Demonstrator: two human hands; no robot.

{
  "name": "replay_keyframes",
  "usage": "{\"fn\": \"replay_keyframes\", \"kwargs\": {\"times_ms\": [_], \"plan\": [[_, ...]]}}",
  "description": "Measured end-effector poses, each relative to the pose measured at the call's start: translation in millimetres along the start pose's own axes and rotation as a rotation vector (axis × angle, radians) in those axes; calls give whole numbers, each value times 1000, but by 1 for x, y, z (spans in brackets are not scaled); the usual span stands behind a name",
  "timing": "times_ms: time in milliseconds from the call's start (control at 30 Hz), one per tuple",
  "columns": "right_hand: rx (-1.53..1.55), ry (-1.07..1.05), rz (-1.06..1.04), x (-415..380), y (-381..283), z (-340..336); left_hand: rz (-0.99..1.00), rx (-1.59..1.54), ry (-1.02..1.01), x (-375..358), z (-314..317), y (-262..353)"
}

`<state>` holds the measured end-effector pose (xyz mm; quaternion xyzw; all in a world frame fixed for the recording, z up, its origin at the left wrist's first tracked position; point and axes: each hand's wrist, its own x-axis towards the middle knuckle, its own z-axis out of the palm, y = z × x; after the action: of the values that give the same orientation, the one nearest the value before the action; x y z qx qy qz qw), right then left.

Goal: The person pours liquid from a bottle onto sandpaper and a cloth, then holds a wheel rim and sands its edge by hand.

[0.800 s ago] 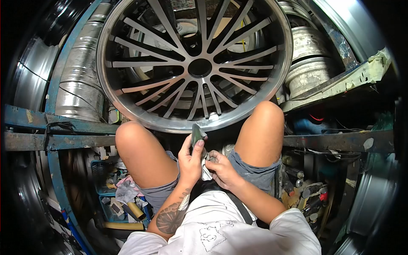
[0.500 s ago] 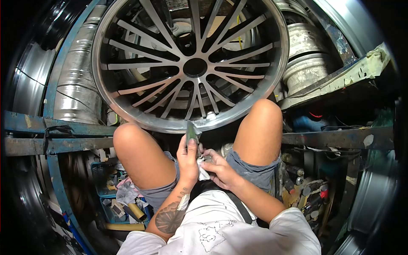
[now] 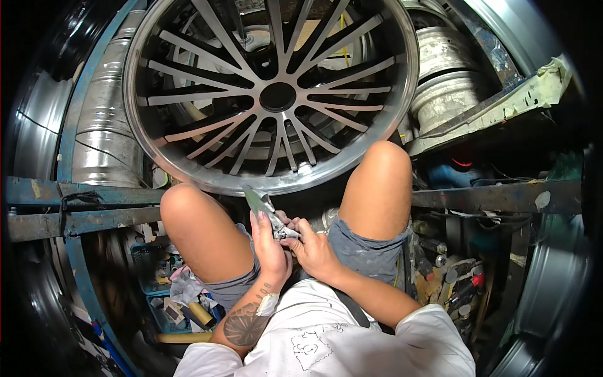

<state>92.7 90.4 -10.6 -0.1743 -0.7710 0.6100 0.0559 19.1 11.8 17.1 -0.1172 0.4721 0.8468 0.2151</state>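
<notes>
Pointing up from between the hands, a thin, tapered green-and-grey sheet (image 3: 255, 201) leans left in front of the person's lap, its tip near the lower rim of the wheel. The left hand (image 3: 270, 252) is clamped on its lower part, with the thumb lying along it. Just below, the right hand (image 3: 312, 250) has its thumb and fingers together on a crumpled white-and-grey piece (image 3: 284, 230); whether this piece is joined to the sheet cannot be told. Both hands nearly meet there, between two bare knees, above grey shorts (image 3: 375, 251) and a white T-shirt (image 3: 314, 345). A white patch (image 3: 268, 304) sits on the tattooed left forearm.

Beyond the knees lies a large, round, silver-and-black metal wheel (image 3: 280, 117) with many split spokes. Shiny silver metal rims (image 3: 103, 151) stand in a row to its left, and worn, whitish metal rims (image 3: 447, 100) to its right. Chipped blue metal bars (image 3: 44, 190) run beside the left knee, above blue plastic baskets (image 3: 142, 276) filled with odds and ends.
</notes>
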Motion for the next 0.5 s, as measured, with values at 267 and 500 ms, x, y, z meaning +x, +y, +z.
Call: {"fn": "replay_keyframes", "kwargs": {"times_ms": [267, 500], "plan": [[136, -152, 41, 0, -20, -10, -79, 163, -15, 0, -16, 17], [-227, 394, -435, -49, -18, -69, -112, 414, -227, -11, -3, 20]]}}
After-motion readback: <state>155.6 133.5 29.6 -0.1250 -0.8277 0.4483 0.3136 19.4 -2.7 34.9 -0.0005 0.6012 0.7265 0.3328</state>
